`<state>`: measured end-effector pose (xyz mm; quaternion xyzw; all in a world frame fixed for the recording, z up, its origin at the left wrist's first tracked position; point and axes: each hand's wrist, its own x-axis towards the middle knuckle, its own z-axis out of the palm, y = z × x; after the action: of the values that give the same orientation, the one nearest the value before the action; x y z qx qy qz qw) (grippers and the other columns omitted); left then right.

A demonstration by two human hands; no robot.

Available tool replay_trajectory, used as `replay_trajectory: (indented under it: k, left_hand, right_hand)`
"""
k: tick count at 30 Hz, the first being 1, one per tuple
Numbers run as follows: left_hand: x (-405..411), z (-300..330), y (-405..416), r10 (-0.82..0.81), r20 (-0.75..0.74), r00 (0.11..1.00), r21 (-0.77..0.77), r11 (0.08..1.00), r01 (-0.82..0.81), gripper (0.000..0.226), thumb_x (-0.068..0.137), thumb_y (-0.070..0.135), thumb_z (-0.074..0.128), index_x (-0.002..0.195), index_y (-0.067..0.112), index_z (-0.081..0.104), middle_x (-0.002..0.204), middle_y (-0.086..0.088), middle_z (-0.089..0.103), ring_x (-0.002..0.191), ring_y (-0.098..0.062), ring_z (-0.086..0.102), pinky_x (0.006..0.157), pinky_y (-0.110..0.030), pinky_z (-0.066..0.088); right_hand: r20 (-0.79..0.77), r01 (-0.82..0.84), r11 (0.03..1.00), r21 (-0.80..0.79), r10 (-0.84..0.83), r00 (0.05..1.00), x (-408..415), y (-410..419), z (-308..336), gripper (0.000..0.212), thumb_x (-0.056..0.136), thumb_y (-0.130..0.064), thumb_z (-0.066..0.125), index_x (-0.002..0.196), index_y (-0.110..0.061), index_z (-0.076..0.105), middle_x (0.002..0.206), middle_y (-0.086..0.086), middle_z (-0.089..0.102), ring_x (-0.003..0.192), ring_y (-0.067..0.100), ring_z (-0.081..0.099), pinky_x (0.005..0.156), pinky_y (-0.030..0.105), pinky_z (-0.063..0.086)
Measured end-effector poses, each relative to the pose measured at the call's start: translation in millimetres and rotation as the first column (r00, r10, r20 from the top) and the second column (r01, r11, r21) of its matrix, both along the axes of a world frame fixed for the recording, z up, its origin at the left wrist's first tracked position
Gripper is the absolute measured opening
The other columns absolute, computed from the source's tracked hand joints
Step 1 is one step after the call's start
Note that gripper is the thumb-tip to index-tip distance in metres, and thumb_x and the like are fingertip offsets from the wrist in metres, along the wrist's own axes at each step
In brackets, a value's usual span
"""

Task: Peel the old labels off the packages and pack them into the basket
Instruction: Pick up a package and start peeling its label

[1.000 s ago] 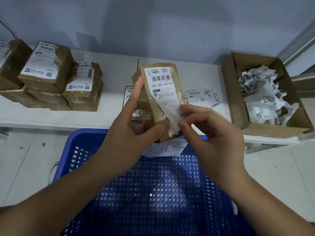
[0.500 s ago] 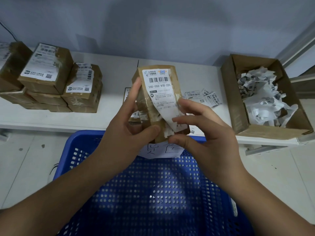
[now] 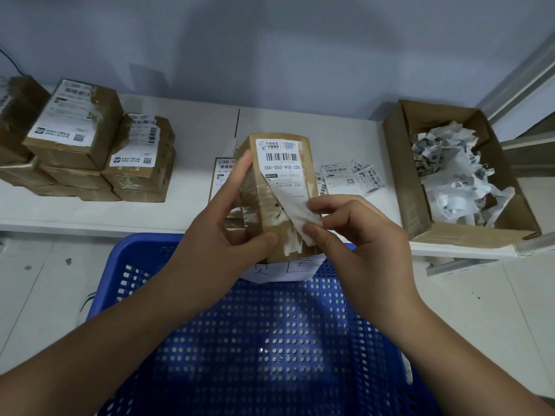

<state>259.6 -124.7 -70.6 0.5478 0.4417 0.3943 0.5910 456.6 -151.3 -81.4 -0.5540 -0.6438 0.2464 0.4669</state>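
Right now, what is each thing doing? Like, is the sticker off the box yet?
Package: held upright over the basket by the left hand.
Label: top stuck, lower corner peeled up, pinched by the right hand.
Basket: nothing seen inside.
Carton: open, holding crumpled labels.
Stacked packages: on the shelf, labels on.

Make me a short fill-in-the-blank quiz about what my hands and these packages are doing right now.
1. The left hand grips the brown ____.
2. The right hand pinches the loose end of its white ____.
3. Below both hands sits a ____ basket.
4. Torn labels fill the cardboard ____ on the right.

Missing words: package; label; blue; box
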Motion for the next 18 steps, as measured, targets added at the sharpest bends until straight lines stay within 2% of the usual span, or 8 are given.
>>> replay_trajectory:
  k: [5,7,10,14,16,18]
  left_hand:
    - [-2.8,-1.5,0.2,-0.028,-0.028,0.999,-0.026,0.999,0.027,0.098,0.091,-0.01,0.065,0.149,0.061,0.03,0.139,0.021,0.059,0.106,-0.012,0.073,0.078,-0.027,0.062]
    - [-5.2,-2.4,1.6,-0.033,-0.027,0.999,-0.057,0.998,0.031,0.098,0.091,-0.008,0.066,0.146,0.065,0.031,0.136,0.021,0.061,0.106,-0.013,0.073,0.078,-0.029,0.062]
    - [-8.9,-2.8,4.5,-0.048,-0.039,0.998,-0.076,0.996,0.045,0.097,0.091,-0.005,0.067,0.14,0.072,0.034,0.125,0.027,0.065,0.111,-0.015,0.071,0.08,-0.032,0.063]
    - [-11.8,-4.5,7.3,-0.046,-0.075,0.996,-0.091,0.995,0.039,0.095,0.092,-0.001,0.067,0.136,0.076,0.034,0.121,0.031,0.065,0.118,-0.016,0.067,0.082,-0.036,0.063]
    - [-11.0,-5.8,7.1,-0.038,-0.097,0.995,-0.088,0.996,0.029,0.093,0.093,0.001,0.066,0.136,0.077,0.032,0.123,0.032,0.063,0.121,-0.014,0.065,0.081,-0.033,0.063]
    - [-9.2,-6.9,6.3,-0.026,-0.108,0.994,-0.092,0.996,0.016,0.089,0.096,0.004,0.062,0.134,0.078,0.03,0.122,0.036,0.061,0.119,-0.009,0.064,0.081,-0.029,0.062]
  right_hand:
    - [-0.057,0.056,0.996,-0.068,-0.06,0.997,4.6,1.7,3.6,0.013,0.092,-0.004,0.071,0.085,-0.013,0.065,0.115,-0.011,0.069,0.106,0.008,0.068,0.073,0.028,0.061]
    - [-0.075,0.068,0.994,-0.089,-0.074,0.994,6.9,2.4,6.2,0.018,0.093,-0.005,0.07,0.083,-0.018,0.063,0.116,-0.015,0.069,0.104,0.007,0.069,0.069,0.032,0.062]
    - [-0.131,0.062,0.991,-0.121,-0.078,0.988,8.2,1.8,5.7,0.019,0.093,-0.005,0.07,0.083,-0.02,0.063,0.114,-0.014,0.071,0.1,0.013,0.071,0.069,0.045,0.063]
    - [-0.171,-0.004,0.989,-0.145,-0.021,0.985,9.4,2.5,4.2,0.015,0.094,-0.009,0.068,0.089,-0.023,0.064,0.116,-0.013,0.071,0.103,0.014,0.072,0.071,0.043,0.064]
    - [-0.141,-0.047,0.993,-0.11,0.031,0.989,9.4,2.7,3.1,0.014,0.095,-0.01,0.066,0.097,-0.024,0.067,0.116,-0.011,0.072,0.104,0.016,0.071,0.072,0.041,0.064]
    - [-0.038,-0.089,0.996,-0.017,0.089,0.995,9.3,2.1,2.0,0.016,0.096,-0.008,0.066,0.108,-0.016,0.071,0.116,-0.004,0.072,0.106,0.016,0.07,0.073,0.035,0.063]
